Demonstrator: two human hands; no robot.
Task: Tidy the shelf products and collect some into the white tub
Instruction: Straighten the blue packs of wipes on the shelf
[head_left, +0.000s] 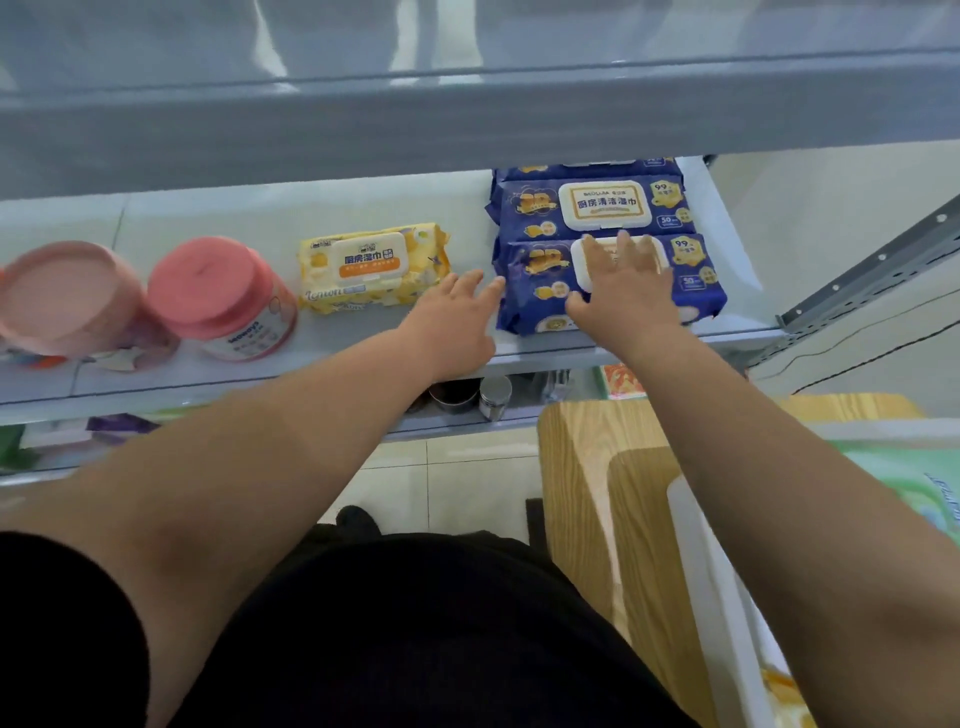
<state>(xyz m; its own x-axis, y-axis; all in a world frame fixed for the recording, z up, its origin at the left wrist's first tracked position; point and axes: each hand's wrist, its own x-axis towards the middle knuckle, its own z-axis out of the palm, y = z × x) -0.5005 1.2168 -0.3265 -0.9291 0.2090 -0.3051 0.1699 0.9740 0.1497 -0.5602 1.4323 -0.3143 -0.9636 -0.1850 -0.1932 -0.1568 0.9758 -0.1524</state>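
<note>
Fingers (621, 244) of the right hand (623, 283) lie straight and spread on the white lid of the front navy wipe pack (535, 301), gripping nothing. The left hand (457, 317) is straight-fingered too, its tips touching that pack's left end. The pack sits near the shelf (363, 353) front edge, with the white tub (727, 597) lower right. Without a real grip, a pull could slide the slick pack over the edge and past the tub.

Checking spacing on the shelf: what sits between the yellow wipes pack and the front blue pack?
Head view: only the left hand lies there over bare shelf, fingertips at the front blue pack.
</note>
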